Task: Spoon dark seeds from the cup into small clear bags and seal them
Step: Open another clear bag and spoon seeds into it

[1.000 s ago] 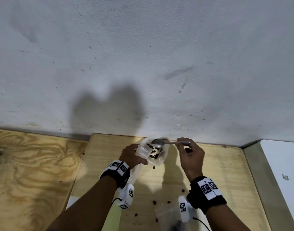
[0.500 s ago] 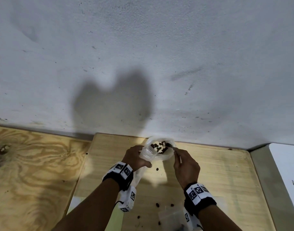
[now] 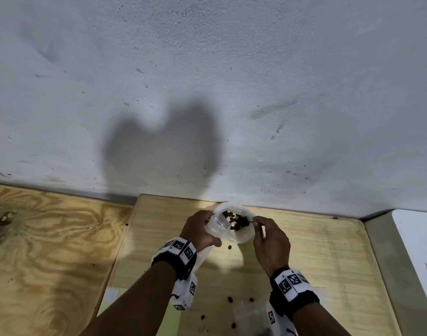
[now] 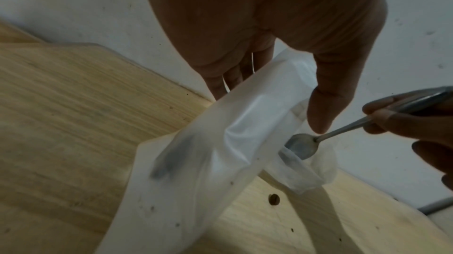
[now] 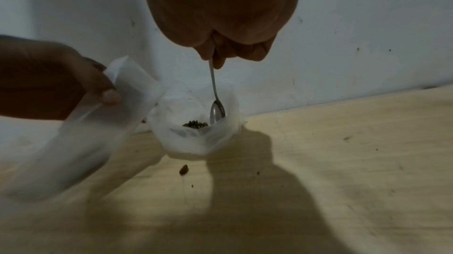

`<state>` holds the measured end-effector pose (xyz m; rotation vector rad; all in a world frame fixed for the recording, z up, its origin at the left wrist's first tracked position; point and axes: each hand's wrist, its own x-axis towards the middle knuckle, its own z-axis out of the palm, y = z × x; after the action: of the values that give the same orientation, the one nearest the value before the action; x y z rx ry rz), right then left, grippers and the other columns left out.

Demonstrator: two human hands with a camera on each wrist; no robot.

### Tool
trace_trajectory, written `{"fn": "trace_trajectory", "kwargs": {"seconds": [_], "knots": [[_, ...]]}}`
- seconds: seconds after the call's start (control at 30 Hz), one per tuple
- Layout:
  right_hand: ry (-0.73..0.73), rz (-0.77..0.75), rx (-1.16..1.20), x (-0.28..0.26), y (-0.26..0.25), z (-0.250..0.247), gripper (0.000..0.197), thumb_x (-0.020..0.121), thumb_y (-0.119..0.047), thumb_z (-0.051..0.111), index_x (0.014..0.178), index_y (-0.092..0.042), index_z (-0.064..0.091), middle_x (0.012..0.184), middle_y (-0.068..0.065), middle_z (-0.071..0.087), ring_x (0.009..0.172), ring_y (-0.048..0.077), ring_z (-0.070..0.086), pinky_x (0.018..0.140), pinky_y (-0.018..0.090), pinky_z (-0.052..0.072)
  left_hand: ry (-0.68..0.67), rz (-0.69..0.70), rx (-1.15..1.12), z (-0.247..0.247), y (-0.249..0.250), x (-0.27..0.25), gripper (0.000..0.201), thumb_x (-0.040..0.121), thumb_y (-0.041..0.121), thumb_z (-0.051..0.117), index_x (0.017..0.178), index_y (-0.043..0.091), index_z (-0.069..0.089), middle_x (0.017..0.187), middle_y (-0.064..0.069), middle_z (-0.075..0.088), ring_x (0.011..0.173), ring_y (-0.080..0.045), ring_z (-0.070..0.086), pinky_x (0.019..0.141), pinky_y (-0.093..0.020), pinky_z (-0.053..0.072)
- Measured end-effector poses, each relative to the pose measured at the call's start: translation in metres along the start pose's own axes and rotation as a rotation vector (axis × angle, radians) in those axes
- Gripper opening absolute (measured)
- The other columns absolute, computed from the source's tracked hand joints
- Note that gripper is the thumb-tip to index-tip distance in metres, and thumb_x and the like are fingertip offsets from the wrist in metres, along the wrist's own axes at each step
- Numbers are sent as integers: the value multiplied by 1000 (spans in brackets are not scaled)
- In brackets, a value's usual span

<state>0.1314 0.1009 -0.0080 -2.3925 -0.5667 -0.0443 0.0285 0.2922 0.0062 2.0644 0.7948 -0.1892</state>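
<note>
Spoon dipped in the seed cup
Right hand (image 5: 220, 15) grip pinches the spoon (image 5: 217, 111); left hand (image 3: 198, 229) grip clamps a clear bag (image 4: 220, 151) beside the cup (image 3: 241, 235).

Left hand (image 3: 198, 230) pinching, right hand (image 3: 271, 241) fingers (image 5: 218, 58) curled tight

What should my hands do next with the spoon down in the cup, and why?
Probably scoop: tilt the spoon under the dark seeds and lift a load out. Its bowl sits inside the cup beside the seeds and looks empty, while the left hand holds the clear bag next to the cup, with no seeds visible in it. The right hand pinches the handle.
</note>
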Motion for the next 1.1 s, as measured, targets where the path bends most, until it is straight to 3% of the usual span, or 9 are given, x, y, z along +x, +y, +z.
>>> {"fn": "trace_trajectory", "kwargs": {"seconds": [0.2, 0.37, 0.57, 0.7, 0.73, 0.83, 1.1], "knots": [[-121, 176, 70, 14, 4, -7, 11, 95, -24, 60, 101, -28, 69, 95, -9, 73, 81, 21, 66, 66, 26, 38, 30, 29, 8, 6, -3, -2, 95, 50, 26, 93, 135, 15, 52, 132, 3, 55, 108, -13, 56, 85, -18, 41], [-93, 340, 271, 16, 6, -8, 16, 92, -18, 63, 84, -31, 69, 86, -12, 71, 83, 15, 64, 70, 27, 42, 25, 32, 11, 9, -4, -3, 96, 51, 26, 93, 136, 15, 50, 135, 4, 54, 109, -12, 55, 87, -17, 40], [-30, 435, 385, 14, 10, -2, 14, 90, -11, 65, 83, -21, 71, 84, -11, 70, 83, 15, 66, 69, 16, 41, 16, 43, 11, 10, -2, -1, 96, 50, 26, 93, 136, 15, 51, 134, 4, 54, 111, -12, 55, 89, -17, 41], [-30, 495, 428, 11, 9, 1, 12, 89, -7, 64, 85, -14, 73, 88, -7, 72, 83, 12, 64, 65, 3, 39, 2, 38, 5, 11, -2, 1, 96, 48, 27, 93, 135, 16, 52, 133, 5, 55, 112, -12, 55, 91, -19, 43], [-20, 521, 434, 10, 9, 2, 12, 89, -6, 64, 86, -12, 73, 90, -4, 72, 85, 13, 64, 67, 4, 39, -3, 36, 3, 12, -3, 2, 96, 48, 27, 92, 135, 16, 52, 133, 5, 55, 111, -12, 55, 90, -19, 42], [36, 600, 441, 8, 11, 6, 12, 89, -6, 64, 90, -12, 74, 95, -1, 73, 90, 17, 63, 81, 21, 43, -15, 34, 4, 10, -4, 2, 96, 49, 27, 92, 135, 16, 52, 132, 5, 55, 111, -13, 55, 90, -19, 42], [239, 589, 453, -3, 7, 12, 9, 89, -2, 63, 86, -5, 70, 91, 2, 71, 85, 18, 62, 79, 22, 41, -65, -21, -26, 6, -6, 5, 89, 49, 30, 92, 130, 18, 56, 121, 5, 62, 105, -14, 59, 89, -26, 49]]}}
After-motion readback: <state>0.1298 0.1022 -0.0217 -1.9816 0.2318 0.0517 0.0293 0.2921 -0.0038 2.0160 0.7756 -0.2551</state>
